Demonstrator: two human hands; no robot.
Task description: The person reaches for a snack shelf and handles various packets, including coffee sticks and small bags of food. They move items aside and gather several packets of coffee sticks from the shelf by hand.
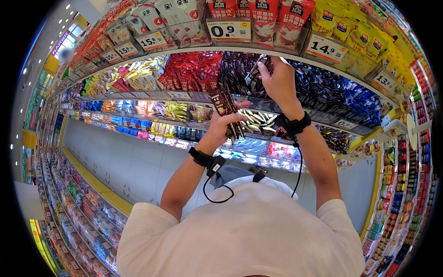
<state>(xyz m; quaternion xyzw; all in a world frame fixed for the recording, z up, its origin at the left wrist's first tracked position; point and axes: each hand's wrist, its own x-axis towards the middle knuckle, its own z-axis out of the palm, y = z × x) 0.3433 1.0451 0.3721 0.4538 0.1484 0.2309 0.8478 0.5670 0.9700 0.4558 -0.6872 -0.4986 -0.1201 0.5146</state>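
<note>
Several slim brown coffee stick packets [223,102] are gripped in my left hand [223,123], in front of the shelf edge. My right hand [278,79] reaches into a bin of dark brown stick packets [238,72]. Between its thumb and fingers is a single dark stick packet [253,72], tilted, its upper end partly hidden by the fingers. Red stick packets [192,71] fill the section to the left of that bin. Dark blue and black packets [313,83] lie to the right of my right hand. Each wrist wears a black strap with a cable.
Above my hands, an upper shelf [188,50] holds bagged oat cereal [263,24] and yellow bags [346,29] behind price tags. Lower tiers [176,110] carry more wrapped snacks. A white bracket [412,130] juts out at right. Another snack rack [76,207] stands behind on the left, beyond the grey floor [138,155].
</note>
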